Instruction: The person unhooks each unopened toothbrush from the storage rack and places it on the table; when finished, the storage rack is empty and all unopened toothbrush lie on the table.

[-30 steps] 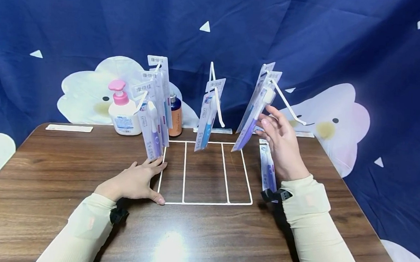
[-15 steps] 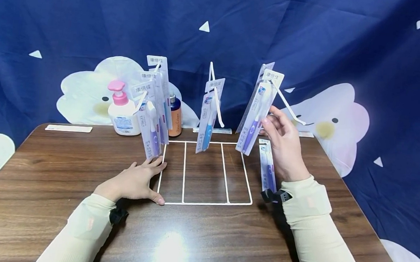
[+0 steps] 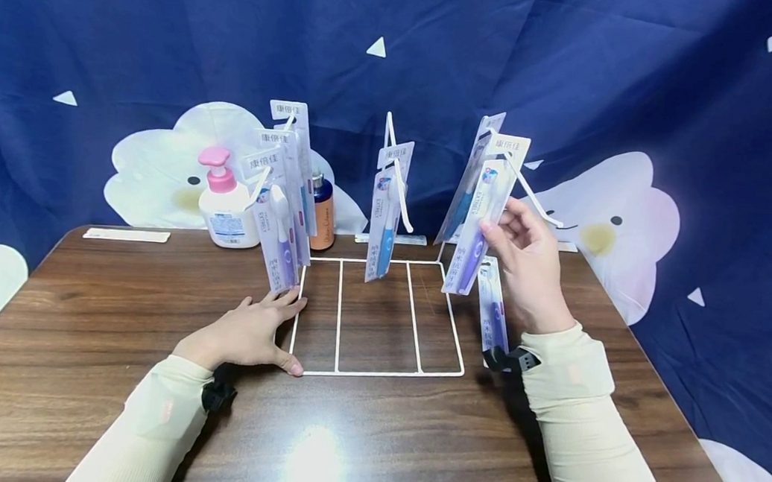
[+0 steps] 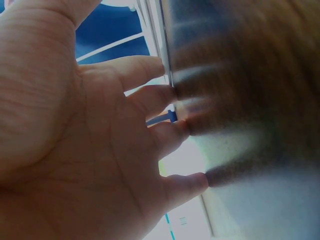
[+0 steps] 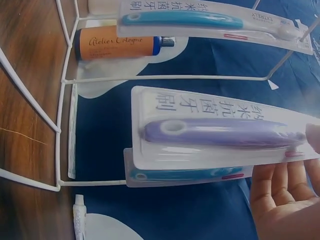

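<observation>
A white wire rack (image 3: 376, 375) with three slanted hooks stands on the wooden table (image 3: 85, 309). My right hand (image 3: 504, 223) pinches a purple toothbrush pack (image 3: 485, 218) that hangs on the right hook (image 3: 533, 204), in front of a blue toothbrush pack (image 3: 473, 174). In the right wrist view my fingers lie behind the purple pack (image 5: 220, 132), with the blue pack (image 5: 185, 174) just beyond it. My left hand (image 3: 273, 323) lies flat on the table against the rack's front left corner. Its fingertips (image 4: 172, 92) touch the wire.
Several packs hang on the left hook (image 3: 281, 196) and one on the middle hook (image 3: 386, 211). Another pack (image 3: 494, 308) lies flat on the table under my right wrist. A pink-topped pump bottle (image 3: 227, 207) and an orange bottle (image 3: 323, 218) stand behind the rack.
My right hand has shifted the purple pack a little to the right on the hook and turned its face toward me. The left hand has stayed put.
</observation>
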